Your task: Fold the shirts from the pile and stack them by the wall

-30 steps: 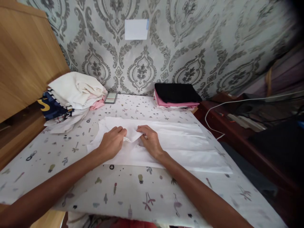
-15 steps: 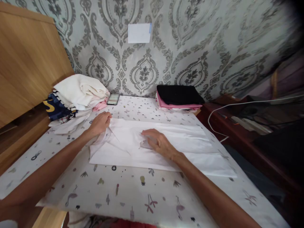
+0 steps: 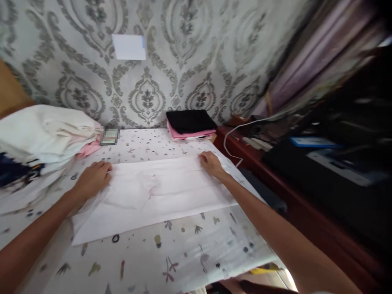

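Note:
A white garment, folded into a long strip, lies flat across the patterned cloth, with soft creases and a bunched patch left of its middle. At its far left corner, my left hand has its fingers curled closed on the fabric edge. My right hand is closed at the far edge near the garment's right end, thumb and fingers pinching the fabric. Part of the garment's right end is hidden behind my right forearm.
A heap of clothes is at the left, beside a small blurred-out object. At the back, by the wall, sits a folded stack with a black top. A dark red desk with a white cable borders the right side.
My right hand has moved from the garment's middle to its far right edge. My left hand stays at the left corner. The view has turned to the right.

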Demonstrator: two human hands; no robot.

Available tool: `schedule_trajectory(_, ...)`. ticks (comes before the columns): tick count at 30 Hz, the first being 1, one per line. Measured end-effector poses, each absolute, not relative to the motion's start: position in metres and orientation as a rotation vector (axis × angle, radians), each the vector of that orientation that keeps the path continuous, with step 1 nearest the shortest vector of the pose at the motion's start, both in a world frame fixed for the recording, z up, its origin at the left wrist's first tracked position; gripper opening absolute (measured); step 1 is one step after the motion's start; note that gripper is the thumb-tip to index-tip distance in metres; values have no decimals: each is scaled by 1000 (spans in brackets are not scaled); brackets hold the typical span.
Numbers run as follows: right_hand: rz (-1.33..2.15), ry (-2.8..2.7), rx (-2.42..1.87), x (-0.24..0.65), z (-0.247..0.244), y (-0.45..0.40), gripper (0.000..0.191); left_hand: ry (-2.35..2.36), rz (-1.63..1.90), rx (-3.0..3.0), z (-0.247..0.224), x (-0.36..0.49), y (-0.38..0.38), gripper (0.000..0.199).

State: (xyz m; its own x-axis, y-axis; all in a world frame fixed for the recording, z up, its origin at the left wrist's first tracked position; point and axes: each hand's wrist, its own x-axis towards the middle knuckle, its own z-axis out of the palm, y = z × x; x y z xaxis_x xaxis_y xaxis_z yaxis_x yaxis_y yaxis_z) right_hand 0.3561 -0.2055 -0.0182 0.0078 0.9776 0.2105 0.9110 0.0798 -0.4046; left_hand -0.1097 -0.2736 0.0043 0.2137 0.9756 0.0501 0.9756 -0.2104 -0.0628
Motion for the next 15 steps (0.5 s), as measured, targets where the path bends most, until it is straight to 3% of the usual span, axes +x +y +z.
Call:
schedule_trajectory(6,145,-1619,-2101,424,-11,-211,39,-1869,-293,-2353,5,-99,-278,26)
schedule_trajectory(11,193,-1547,-2260,436,-11,-215,21,-1834,-599,-2628,15,-41,-296,31)
schedule_trajectory(15,214,-1589,-2313,427,-6,-216,14,-1844,-527,-2901,19,0,-320,38)
